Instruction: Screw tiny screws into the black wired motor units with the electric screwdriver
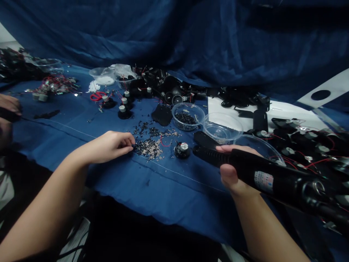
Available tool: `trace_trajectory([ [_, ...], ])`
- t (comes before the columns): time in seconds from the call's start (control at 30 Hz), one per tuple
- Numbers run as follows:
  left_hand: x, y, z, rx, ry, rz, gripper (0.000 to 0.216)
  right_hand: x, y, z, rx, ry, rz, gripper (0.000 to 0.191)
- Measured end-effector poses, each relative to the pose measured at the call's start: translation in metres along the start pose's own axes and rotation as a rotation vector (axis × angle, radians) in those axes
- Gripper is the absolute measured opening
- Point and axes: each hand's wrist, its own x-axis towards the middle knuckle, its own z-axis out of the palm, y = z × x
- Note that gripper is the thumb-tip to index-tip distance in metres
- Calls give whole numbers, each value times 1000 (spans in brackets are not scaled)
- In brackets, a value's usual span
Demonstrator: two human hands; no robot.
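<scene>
My left hand (pixel 114 147) is at the left edge of a loose pile of small black and silver screws (pixel 151 148), thumb and fingertips drawn together. Whatever is between those fingertips is too small to make out. My right hand (pixel 234 176) grips a black appliance handle (pixel 245 165), which has a pale label, a metal ring and what looks like a cord at its far right end. Two black prongs, the lower one ribbed, stick out from it to the left. Just beyond these prongs, a small motor (pixel 182 150) on a round black base stands upright.
A clear bowl of dark screws (pixel 188 116) and another clear bowl (pixel 222 127) stand behind. Several motors (pixel 124 109) and red-wired parts (pixel 56 85) lie to the left. Black parts with red wires (pixel 308 142) crowd the right. Another person's hand (pixel 9 105) is at far left.
</scene>
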Motion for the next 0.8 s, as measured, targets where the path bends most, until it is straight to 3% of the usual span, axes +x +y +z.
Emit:
trace_trajectory([
  [0.47,10,-1,10,138,27,63,30,2,0,-1,-18,2,-13,49],
  [0.67,8,1,11,169,-1,-25,26,3,-3,-1,31,8,-10,43],
  [0.8,4,1,13,216,72,31,26,-1,-1,-2,41,-27,47,45],
])
